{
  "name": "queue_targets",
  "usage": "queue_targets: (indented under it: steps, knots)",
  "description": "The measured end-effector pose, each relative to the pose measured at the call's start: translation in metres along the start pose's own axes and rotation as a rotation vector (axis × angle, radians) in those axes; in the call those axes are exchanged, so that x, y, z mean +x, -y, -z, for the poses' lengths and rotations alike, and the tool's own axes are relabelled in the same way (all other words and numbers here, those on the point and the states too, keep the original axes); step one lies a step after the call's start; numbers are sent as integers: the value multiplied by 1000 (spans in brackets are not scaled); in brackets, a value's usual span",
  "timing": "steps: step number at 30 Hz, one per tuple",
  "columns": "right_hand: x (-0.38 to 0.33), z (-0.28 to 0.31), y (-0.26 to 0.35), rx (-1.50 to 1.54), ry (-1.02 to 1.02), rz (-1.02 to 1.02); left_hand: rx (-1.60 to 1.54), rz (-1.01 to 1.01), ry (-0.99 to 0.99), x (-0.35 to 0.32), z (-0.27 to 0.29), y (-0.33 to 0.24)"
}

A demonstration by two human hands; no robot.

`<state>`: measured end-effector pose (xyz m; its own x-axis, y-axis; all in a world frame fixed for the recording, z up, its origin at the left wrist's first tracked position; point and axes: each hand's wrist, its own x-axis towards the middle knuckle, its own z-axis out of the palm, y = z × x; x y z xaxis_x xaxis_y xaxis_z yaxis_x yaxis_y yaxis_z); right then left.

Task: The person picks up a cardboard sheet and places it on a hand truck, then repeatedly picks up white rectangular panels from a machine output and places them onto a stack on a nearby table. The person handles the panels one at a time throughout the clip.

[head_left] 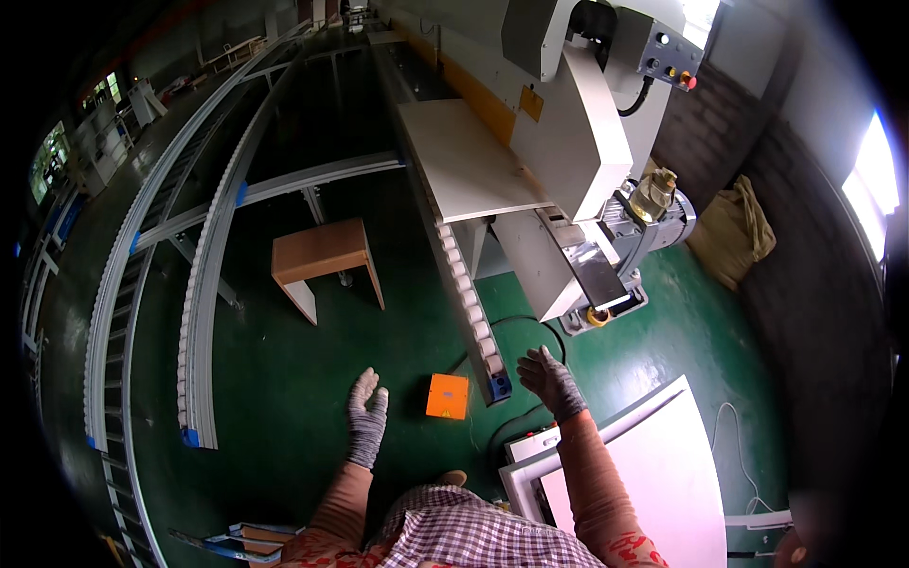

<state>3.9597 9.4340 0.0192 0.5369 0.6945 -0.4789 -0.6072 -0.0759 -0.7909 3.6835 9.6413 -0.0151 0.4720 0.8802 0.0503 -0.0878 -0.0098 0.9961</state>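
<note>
I seem to be between grips: my left gloved hand [367, 405] and right gloved hand [551, 379] are both open and empty, the right near the end of the roller rail [470, 299]. The pale flat board [464, 151] lies ahead, beside the white machine [589, 133]; gripping it would call for a longer forward reach

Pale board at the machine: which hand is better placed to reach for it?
Probably the right hand: open and empty, it hovers beside the near end of the white-roller rail, which runs toward the pale board. The left hand, also open and empty, is farther away.
</note>
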Motion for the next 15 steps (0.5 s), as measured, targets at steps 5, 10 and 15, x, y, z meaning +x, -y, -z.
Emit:
queue_targets:
  steps: [5, 10, 15]
  knots:
    - [25, -8, 3, 64, 19, -14, 99, -81, -18, 12, 5, -12]
    - [38, -19, 16, 115, -1, 6, 133, -77, -14, 18, 0, -11]
    - [56, -18, 22, 357, 28, -21, 150, -117, -38, 20, -10, -10]
